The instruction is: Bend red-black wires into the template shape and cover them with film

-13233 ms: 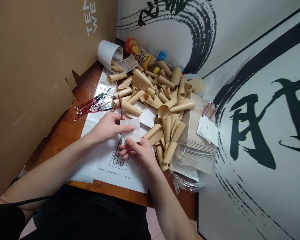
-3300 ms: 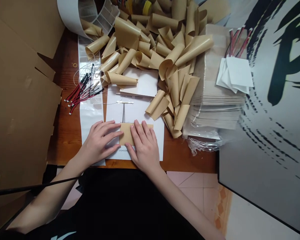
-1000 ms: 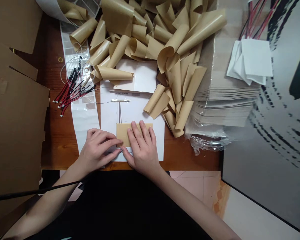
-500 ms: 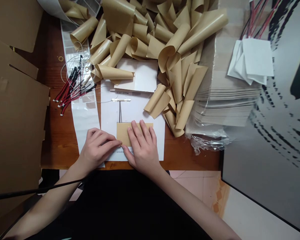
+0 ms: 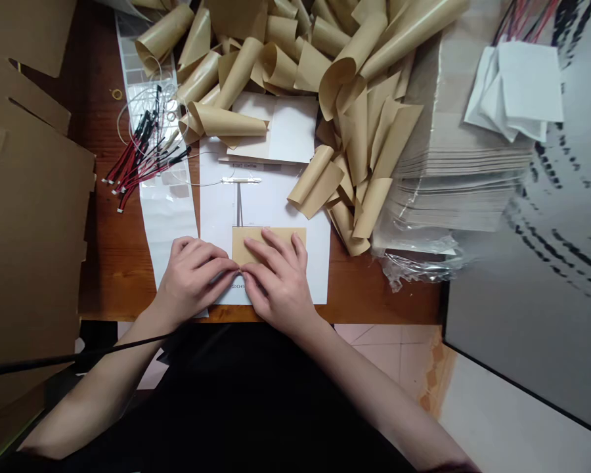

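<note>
We're smoothing down the near edge, it looks like: our left hand and right hand meet there, fingers close together on the tan paper rectangle right under them, though we can't tell if they're pinching it.
</note>
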`<state>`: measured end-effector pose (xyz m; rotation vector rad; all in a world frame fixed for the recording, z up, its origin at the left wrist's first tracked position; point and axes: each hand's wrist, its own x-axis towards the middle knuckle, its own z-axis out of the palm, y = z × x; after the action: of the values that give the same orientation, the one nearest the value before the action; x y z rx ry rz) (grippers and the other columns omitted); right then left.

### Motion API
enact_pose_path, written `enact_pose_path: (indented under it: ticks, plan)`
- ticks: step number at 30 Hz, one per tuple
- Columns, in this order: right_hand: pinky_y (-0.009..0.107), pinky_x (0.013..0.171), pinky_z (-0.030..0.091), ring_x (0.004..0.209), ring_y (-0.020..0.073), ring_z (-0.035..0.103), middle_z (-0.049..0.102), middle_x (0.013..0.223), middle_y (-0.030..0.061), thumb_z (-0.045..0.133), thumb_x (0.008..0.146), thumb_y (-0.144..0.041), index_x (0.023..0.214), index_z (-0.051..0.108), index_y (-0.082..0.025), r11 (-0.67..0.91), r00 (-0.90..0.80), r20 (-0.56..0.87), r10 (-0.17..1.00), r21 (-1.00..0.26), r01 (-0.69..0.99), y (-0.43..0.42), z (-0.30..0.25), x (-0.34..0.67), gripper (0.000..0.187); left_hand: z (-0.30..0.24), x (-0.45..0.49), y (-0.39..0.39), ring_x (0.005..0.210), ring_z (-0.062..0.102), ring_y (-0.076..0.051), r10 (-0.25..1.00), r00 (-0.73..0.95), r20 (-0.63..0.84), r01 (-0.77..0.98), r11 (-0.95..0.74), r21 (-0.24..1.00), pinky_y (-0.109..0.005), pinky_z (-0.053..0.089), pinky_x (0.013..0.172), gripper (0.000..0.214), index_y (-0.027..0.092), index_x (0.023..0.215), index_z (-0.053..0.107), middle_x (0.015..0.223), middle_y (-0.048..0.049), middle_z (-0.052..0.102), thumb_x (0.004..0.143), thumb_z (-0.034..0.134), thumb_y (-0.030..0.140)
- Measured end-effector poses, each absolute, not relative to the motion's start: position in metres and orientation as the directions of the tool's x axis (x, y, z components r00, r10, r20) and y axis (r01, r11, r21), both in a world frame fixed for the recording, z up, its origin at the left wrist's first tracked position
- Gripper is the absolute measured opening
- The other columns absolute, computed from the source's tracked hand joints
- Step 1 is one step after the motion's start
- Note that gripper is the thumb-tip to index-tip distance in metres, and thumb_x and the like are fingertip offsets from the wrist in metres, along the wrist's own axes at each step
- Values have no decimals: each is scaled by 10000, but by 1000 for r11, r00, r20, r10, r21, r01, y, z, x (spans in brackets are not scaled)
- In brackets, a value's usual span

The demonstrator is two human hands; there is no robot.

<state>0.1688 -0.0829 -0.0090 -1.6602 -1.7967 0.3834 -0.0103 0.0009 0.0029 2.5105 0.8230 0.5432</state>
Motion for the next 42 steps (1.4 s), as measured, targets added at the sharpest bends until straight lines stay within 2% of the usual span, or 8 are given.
enact_pose_path:
  ticks: [6,15,26,42]
  plan:
    - [573,1202,237,1244,271,609,746,1192,64,579,923,-194,838,701,-224,212,6,324,946,-632,745,-80,-13,166,152,3,-10,1,764,616,-165,608,752,255,423,-742,521,-391,380,819,36,199,879,664,838,-13,699,889,696,187]
    - [567,1196,243,1204,258,632,767,1130,35,590,914,-191,812,683,-241,213,2,310,951,-657,723,-80,-12,167,146,0,-12,-1,768,608,-157,611,733,300,410,-748,523,-376,379,812,53,201,870,657,832,-9,695,902,699,202]
    - [579,1181,254,1178,266,641,774,1094,23,631,897,-155,856,669,-230,215,20,311,950,-699,682,-77,-9,165,94,3,-14,0,799,585,-161,634,733,246,425,-710,561,-368,371,811,41,198,883,662,837,-12,685,923,666,191]
    - [541,1191,234,1182,243,629,778,1079,0,601,914,-135,881,671,-245,191,17,280,960,-697,691,-74,-11,163,134,4,-16,3,814,561,-158,639,734,228,402,-681,612,-370,349,813,61,192,921,642,850,3,697,920,664,135]
